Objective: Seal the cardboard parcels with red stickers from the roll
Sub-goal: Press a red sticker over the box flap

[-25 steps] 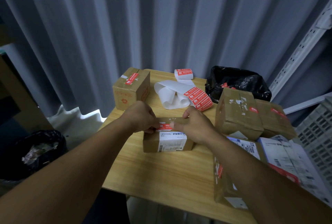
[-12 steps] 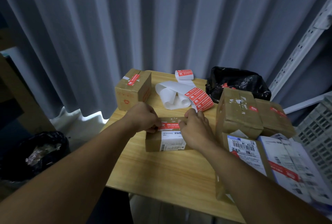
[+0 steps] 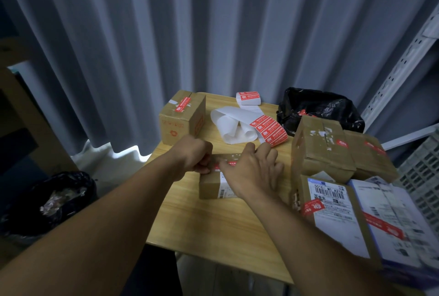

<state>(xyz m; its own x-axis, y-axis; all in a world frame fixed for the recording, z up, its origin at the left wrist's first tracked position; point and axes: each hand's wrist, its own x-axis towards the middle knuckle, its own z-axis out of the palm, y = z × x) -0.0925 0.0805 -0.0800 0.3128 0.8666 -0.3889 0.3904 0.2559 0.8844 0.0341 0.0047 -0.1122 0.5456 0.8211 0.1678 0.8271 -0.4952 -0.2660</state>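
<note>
A small cardboard parcel (image 3: 210,187) with a white label lies in the middle of the wooden table (image 3: 221,226). A red sticker (image 3: 225,165) lies across its top. My left hand (image 3: 193,156) is curled at the parcel's left top edge, fingertips on the sticker's left end. My right hand (image 3: 255,172) lies spread over the parcel's top with straight fingers and presses the sticker down. The sticker roll (image 3: 248,98) stands at the table's far edge, and its unrolled backing strip (image 3: 269,130) with red stickers trails toward me.
A sealed box (image 3: 181,117) stands at the far left of the table. Several stickered parcels (image 3: 330,150) are stacked at the right, beside a black bag (image 3: 320,112). A bin with a black liner (image 3: 51,200) sits on the floor at left. Metal shelving (image 3: 408,58) rises at right.
My right hand has opened out and slid over the parcel's top, now flat on the sticker instead of pinching its end. The left hand stays at the left edge.
</note>
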